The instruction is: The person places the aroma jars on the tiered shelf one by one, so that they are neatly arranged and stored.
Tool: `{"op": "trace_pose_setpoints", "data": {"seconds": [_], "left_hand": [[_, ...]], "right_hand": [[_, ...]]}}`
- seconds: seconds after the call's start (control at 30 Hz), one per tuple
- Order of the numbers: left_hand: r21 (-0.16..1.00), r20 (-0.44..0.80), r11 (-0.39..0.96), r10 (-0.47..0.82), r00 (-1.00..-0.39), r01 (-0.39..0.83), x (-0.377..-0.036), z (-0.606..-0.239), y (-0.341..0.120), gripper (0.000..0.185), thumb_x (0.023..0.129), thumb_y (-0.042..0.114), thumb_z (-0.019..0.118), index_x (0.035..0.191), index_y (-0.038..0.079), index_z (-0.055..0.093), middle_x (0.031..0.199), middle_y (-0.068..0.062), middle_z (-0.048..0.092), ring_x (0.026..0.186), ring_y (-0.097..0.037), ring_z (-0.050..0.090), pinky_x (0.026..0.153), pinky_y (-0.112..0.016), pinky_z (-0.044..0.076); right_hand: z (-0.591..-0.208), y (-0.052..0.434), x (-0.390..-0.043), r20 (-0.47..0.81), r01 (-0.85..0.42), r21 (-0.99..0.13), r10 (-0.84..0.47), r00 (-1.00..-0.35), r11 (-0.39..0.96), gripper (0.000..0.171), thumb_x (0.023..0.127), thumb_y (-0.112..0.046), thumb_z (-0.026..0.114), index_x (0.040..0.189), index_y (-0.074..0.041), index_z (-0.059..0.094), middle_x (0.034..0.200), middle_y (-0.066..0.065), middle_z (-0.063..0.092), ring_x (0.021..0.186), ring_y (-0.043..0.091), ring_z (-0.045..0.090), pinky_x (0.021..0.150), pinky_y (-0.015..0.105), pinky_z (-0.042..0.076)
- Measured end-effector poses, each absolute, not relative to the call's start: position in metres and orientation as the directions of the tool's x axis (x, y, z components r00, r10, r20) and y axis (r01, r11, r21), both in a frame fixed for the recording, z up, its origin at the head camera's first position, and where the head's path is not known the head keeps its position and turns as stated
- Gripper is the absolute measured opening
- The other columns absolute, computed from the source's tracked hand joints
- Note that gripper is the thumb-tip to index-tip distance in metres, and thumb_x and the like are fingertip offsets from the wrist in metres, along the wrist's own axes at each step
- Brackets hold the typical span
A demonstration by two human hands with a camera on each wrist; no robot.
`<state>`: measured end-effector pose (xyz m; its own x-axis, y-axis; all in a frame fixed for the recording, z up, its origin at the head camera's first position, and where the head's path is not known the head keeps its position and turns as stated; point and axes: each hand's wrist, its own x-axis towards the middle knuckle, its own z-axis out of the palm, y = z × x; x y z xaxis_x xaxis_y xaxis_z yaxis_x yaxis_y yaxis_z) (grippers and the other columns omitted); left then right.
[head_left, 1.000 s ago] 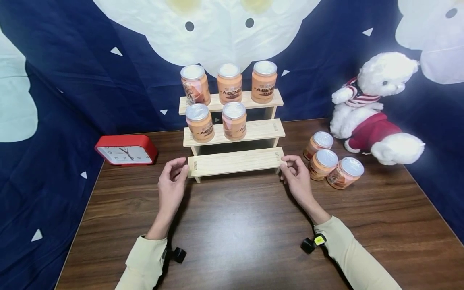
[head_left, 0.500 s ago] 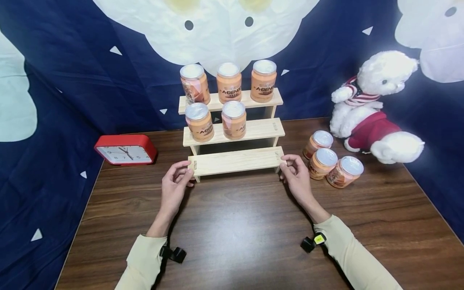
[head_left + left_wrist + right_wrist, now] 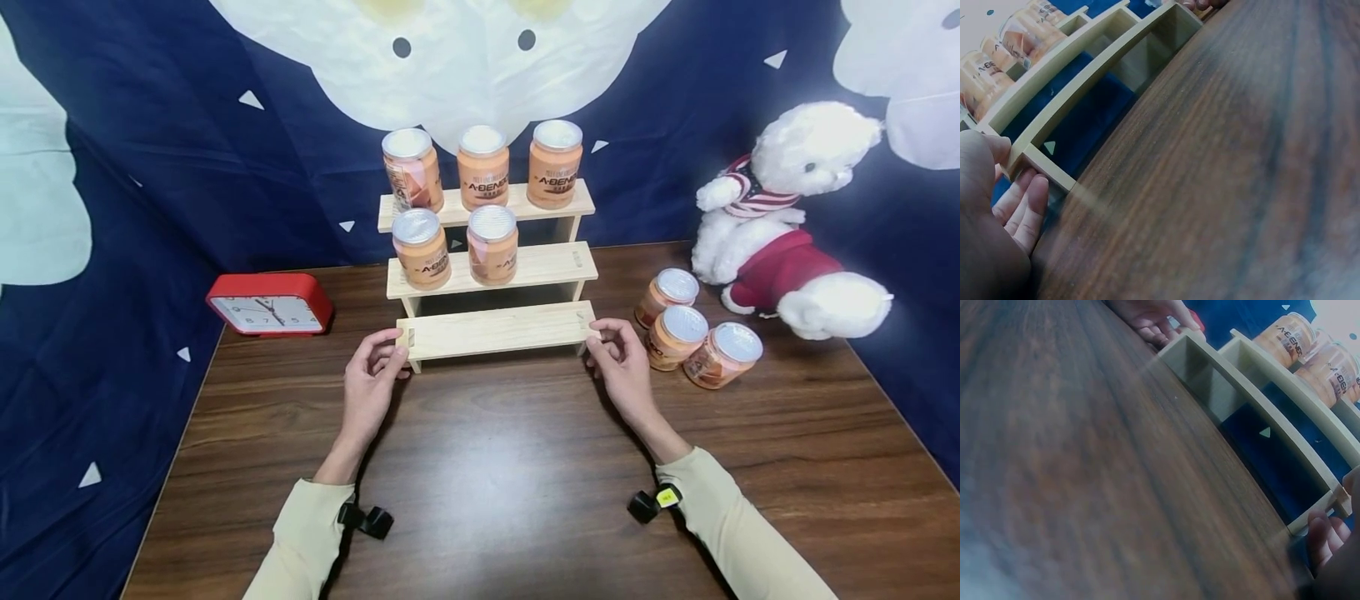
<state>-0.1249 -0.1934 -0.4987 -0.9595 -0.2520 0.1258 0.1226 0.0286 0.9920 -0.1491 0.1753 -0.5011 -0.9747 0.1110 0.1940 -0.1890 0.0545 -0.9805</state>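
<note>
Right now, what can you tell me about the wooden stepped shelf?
The wooden stepped shelf is pale, unfinished-looking wood with three tiers. It stands upright on the dark wooden table, against the blue backdrop. Three orange jars sit on its top tier, two on the middle one; the bottom tier is bare. The left hand grips the bottom tier's left end and the right hand its right end.
</note>
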Motion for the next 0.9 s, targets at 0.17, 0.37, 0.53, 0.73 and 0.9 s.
{"op": "trace_pose_setpoints", "data": {"seconds": [0.17, 0.37, 0.53, 0.73, 0.9], "left_hand": [[0.992, 0.129, 0.031, -0.250, -0.960, 0.125, -0.125, -0.499, -0.193, 0.030, 0.108, 0.000, 0.070, 0.136, -0.007, 0.068, 0.101, -0.002, 0.073, 0.086, -0.008, 0.071, 0.076, -0.022, 0.063], [0.991, 0.134, 0.036, -0.252, -0.958, 0.129, -0.125, -0.499, -0.193, 0.029, 0.108, 0.000, 0.069, 0.136, -0.007, 0.068, 0.102, -0.006, 0.074, 0.087, -0.008, 0.071, 0.076, -0.022, 0.063], [0.991, 0.134, 0.053, -0.247, -0.960, 0.125, -0.125, -0.499, -0.193, 0.030, 0.108, 0.002, 0.070, 0.137, -0.006, 0.068, 0.105, -0.010, 0.074, 0.088, -0.008, 0.071, 0.077, -0.022, 0.063], [0.991, 0.136, 0.051, -0.249, -0.959, 0.127, -0.125, -0.499, -0.193, 0.029, 0.108, 0.000, 0.069, 0.136, -0.006, 0.069, 0.104, -0.007, 0.074, 0.088, -0.009, 0.071, 0.077, -0.023, 0.063], [0.991, 0.133, 0.054, -0.256, -0.957, 0.123, -0.125, -0.498, -0.193, 0.028, 0.108, 0.001, 0.070, 0.136, -0.005, 0.069, 0.103, -0.005, 0.074, 0.087, -0.009, 0.070, 0.076, -0.023, 0.063]], "right_hand": [[-0.499, 0.176, -0.144, 0.192, -0.184, -0.980, 0.117, -0.974, 0.076, 0.025, 0.107, 0.007, 0.065, 0.131, 0.009, 0.062, 0.096, 0.003, 0.062, 0.069, 0.011, 0.062, 0.057, 0.020, 0.049], [-0.496, 0.176, -0.138, 0.195, -0.183, -0.978, 0.127, -0.973, 0.099, 0.028, 0.106, 0.007, 0.066, 0.134, 0.007, 0.064, 0.102, 0.001, 0.062, 0.075, 0.009, 0.062, 0.059, 0.018, 0.049], [-0.488, 0.180, -0.133, 0.206, -0.189, -0.971, 0.113, -0.972, 0.143, 0.032, 0.105, 0.006, 0.068, 0.137, 0.004, 0.065, 0.109, 0.005, 0.061, 0.079, 0.010, 0.062, 0.060, 0.018, 0.050], [-0.476, 0.185, -0.124, 0.209, -0.187, -0.962, 0.096, -0.973, 0.199, 0.035, 0.105, 0.003, 0.070, 0.140, 0.002, 0.065, 0.107, 0.005, 0.062, 0.078, 0.012, 0.064, 0.060, 0.020, 0.051], [-0.464, 0.188, -0.119, 0.256, -0.229, -0.950, 0.109, -0.961, 0.211, 0.035, 0.103, 0.007, 0.070, 0.138, 0.005, 0.065, 0.108, 0.003, 0.063, 0.090, 0.006, 0.062, 0.073, 0.016, 0.048]]}}
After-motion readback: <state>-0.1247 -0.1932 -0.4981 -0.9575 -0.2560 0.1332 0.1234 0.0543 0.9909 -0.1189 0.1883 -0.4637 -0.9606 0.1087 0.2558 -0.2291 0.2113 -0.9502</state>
